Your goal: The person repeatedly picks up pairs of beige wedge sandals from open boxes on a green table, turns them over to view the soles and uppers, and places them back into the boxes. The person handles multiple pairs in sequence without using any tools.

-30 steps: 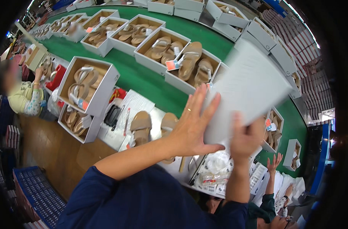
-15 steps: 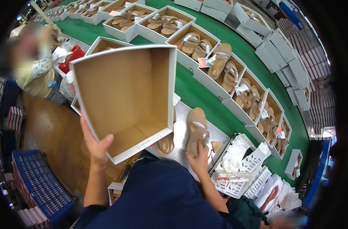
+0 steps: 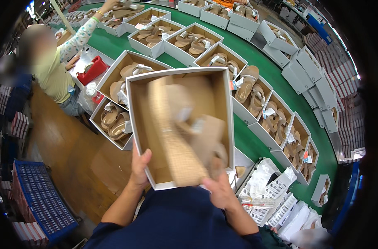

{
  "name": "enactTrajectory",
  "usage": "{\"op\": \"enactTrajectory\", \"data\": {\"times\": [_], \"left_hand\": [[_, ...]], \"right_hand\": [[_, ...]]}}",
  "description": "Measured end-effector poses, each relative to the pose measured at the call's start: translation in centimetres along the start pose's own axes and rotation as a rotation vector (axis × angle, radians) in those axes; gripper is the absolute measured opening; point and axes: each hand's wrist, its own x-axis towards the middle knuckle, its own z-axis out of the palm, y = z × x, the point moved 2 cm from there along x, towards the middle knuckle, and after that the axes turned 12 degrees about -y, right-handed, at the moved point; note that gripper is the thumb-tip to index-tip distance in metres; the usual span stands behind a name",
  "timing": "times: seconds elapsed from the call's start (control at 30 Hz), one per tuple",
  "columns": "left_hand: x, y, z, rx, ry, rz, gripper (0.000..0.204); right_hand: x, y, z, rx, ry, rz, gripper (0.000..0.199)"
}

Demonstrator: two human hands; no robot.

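Observation:
My left hand [image 3: 140,167] grips the lower left edge of a white shoe box [image 3: 138,120], its thumb over the rim. The box is tilted toward me, so its plain brown inside shows. In front of that opening, my right hand [image 3: 219,190] holds beige sandals [image 3: 182,143], smeared by motion. A woven-textured wedge side faces me on one, and a second shoe seems to lie beside it. Whether they touch the box's inside, I cannot tell. Two more boxes of sandals, an upper one [image 3: 128,68] and a lower one [image 3: 112,122], stand just left of my box.
Open boxes of sandals [image 3: 253,91] line the green conveyor [image 3: 238,128]. White papers and printed label sheets [image 3: 265,186] lie at right. A red tape dispenser [image 3: 92,70] sits near a co-worker [image 3: 54,79] reaching across at far left. A blue rack [image 3: 45,199] stands lower left.
My right hand has lifted the sandals off the metal table to the box opening. The box has shifted right and down in view. The co-worker's arm now reaches over the conveyor.

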Motion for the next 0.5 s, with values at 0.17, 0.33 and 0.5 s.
{"op": "enactTrajectory", "data": {"times": [0.17, 0.33, 0.5], "left_hand": [[-2.2, -2.8, -3.6, -0.511, 0.074, -0.05, 0.074], [-4.3, 0.2, -7.5, -0.605, 0.168, 0.241, 0.063], [-3.0, 3.8, -8.5, -0.465, 0.166, 0.381, 0.05]], "right_hand": [[2.6, -6.0, 4.6, -1.374, -0.084, -0.125, 0.069], [-3.5, 2.9, -1.9, -1.006, 0.521, -0.744, 0.082], [2.0, 17.7, -2.7, -0.8, -0.032, 0.164, 0.124]]}}
